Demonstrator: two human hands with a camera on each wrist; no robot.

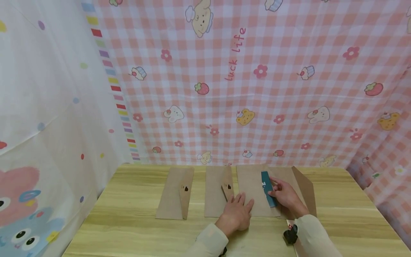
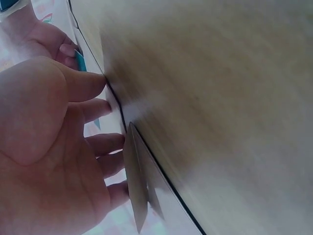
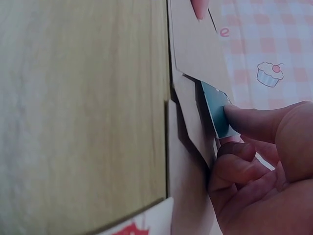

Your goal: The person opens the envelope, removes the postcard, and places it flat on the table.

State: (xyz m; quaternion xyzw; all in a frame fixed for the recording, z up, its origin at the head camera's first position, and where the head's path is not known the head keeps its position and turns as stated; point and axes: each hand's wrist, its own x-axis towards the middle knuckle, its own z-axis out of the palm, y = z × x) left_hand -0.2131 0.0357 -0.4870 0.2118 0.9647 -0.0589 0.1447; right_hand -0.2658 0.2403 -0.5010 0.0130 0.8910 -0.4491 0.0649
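A brown paper envelope lies flat on the table in the head view, with a teal card bearing white print at its right side. My right hand pinches that card between thumb and fingers. In the right wrist view the teal card runs under the envelope's edge, so part of it is hidden. My left hand rests with fingers spread at the same envelope's lower left, beside a second envelope whose flap stands partly raised.
Another envelope lies farther left, its flap marked with a small dark print. Brown paper with a pointed flap is right of my right hand. A white paper with red print shows near my right wrist. A checked cloth hangs behind the table.
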